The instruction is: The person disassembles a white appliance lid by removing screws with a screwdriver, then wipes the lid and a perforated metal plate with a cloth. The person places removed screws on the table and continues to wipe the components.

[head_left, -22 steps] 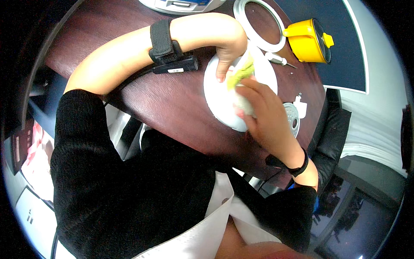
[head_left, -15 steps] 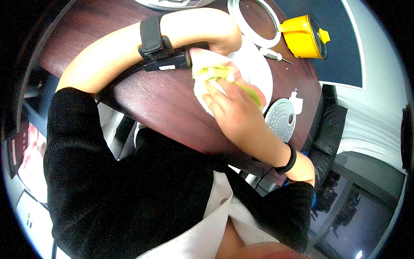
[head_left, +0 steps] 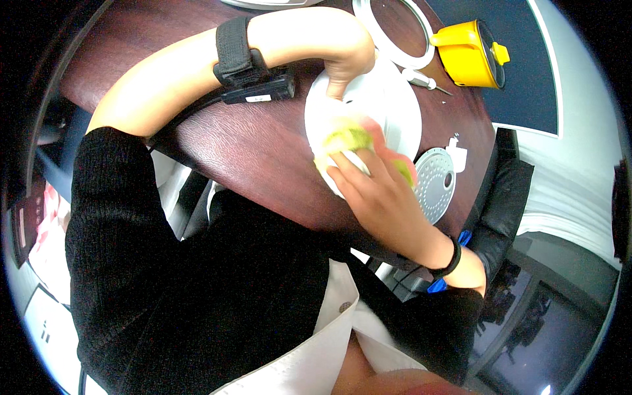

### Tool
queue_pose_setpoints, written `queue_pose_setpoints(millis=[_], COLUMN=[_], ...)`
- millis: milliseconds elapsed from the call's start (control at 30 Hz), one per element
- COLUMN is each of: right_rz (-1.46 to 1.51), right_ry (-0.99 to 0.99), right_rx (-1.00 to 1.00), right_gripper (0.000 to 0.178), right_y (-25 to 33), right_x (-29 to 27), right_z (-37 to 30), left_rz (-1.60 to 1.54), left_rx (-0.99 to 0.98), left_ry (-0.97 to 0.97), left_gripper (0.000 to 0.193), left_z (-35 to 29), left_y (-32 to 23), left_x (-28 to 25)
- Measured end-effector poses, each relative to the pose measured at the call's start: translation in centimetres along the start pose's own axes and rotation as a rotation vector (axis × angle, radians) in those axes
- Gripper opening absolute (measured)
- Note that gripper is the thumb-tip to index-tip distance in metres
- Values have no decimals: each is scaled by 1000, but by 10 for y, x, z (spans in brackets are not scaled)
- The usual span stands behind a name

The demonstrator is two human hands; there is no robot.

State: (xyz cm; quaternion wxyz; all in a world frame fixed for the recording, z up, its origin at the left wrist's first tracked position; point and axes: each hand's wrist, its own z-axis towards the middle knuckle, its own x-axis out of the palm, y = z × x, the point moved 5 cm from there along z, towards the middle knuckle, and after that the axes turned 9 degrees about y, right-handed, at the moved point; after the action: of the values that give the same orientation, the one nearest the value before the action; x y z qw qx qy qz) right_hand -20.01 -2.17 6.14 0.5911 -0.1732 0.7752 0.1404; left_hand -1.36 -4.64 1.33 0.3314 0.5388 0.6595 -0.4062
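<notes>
A round white plastic part (head_left: 401, 125) stands on the dark red-brown table, tilt unclear. My left hand (head_left: 353, 56) reaches over its far left side. The thumb presses down on the white surface, while the other fingers are hidden behind the hand. My right hand (head_left: 382, 194) is closed on a soft cloth (head_left: 349, 139) patterned in green, pink and white, slightly blurred by motion. The cloth lies against the near side of the white part and covers some of it.
Beyond the part lies a white ring (head_left: 421, 58) beside a screwdriver (head_left: 419, 79) with a white handle. A yellow pot (head_left: 465, 54) with a dark lid is at the far right. Nearer are a grey perforated disc (head_left: 434, 187), a small white block (head_left: 456, 156) and a black chair (head_left: 507, 178).
My right hand and the cloth have moved right and toward me, uncovering the white part's left side and my left thumb. My left hand has shifted slightly.
</notes>
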Motion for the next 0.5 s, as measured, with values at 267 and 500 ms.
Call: queue_pose_setpoints(millis=[267, 500], right_rz=[-97, 95], right_ry=[14, 222], right_rx=[-33, -18], right_gripper=[34, 34], right_y=[-3, -2], right_x=[3, 12], right_z=[34, -26], left_rz=[38, 17], left_rx=[21, -104], left_ry=[-153, 2], left_gripper=[55, 129], left_z=[4, 1], left_y=[-1, -14], left_x=[0, 2])
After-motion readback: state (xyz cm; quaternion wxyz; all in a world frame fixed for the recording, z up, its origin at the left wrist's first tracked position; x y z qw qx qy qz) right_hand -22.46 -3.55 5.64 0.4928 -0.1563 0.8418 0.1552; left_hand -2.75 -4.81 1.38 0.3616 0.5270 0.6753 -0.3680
